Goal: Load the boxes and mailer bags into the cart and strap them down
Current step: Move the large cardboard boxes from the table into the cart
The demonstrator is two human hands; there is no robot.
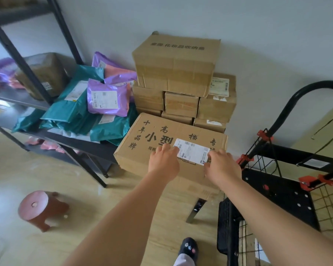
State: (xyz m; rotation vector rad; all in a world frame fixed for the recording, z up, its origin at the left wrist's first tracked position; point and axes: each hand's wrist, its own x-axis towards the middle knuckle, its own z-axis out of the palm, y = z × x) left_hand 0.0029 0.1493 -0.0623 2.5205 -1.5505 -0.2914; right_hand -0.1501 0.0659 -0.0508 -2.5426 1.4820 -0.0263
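Head view: single wide-angle frame, looking down along both bare forearms.
Left hand [162, 162]: fingers close together and lightly bent, tips set on the top face of the large box [158, 129] at the left end of its shipping label [191, 151] — nothing clasped.
Right hand [222, 166]: fingers likewise together and lightly bent, tips on the box top at the label's right end; thumb hidden.
Large box: brown carton with black printed characters, lying flat under both hands, the label spanning the gap between the two sets of fingertips. What bears it from below cannot be told.
Box position: directly in front of the box stack [175, 62], just right of the mailer bags [108, 96], left of the cart [277, 191] — outside the cart.
Box stack: against the wall, one big carton on top of smaller ones.
Mailer bags: purple, teal and pink, heaped on a low deck of the black rack [96, 147].
Cart: black frame, wire-mesh sides, red clips [264, 135] on the uprights.
Floor: red stool [40, 208] at lower left; dark shoe [187, 246] at the bottom edge.
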